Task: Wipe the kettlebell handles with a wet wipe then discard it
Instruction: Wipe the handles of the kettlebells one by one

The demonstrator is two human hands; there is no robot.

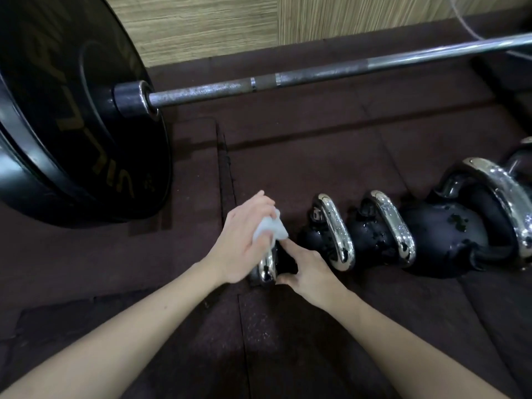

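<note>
A: Looking from the head camera, which is the only view, I see the left hand (244, 240) with its fingers curled round a white wet wipe (270, 228), pressing it on the chrome handle of the nearest kettlebell (266, 270).

B: And the right hand (309, 269)?

A: It rests on the dark body of that same kettlebell, thumb and fingers spread round it, I think to hold it steady. It holds nothing else.

B: So how far is the task?

A: I judge it is at the beginning, or near it. The wipe is on the first handle of the row. Just beside it stand a second handle (335, 230) and a third handle (393, 227), then a larger fourth handle (501, 203) further right. No hand touches these.

B: Are they already wiped?

A: I cannot tell. They shine and show small drops, but this could be only reflection.

B: What is left, then?

A: Probably the other handles, and certainly to discard the wipe. No bin is visible; only the rubber floor (288, 341), a barbell (316, 73) and its black plate (57, 125) behind.
</note>
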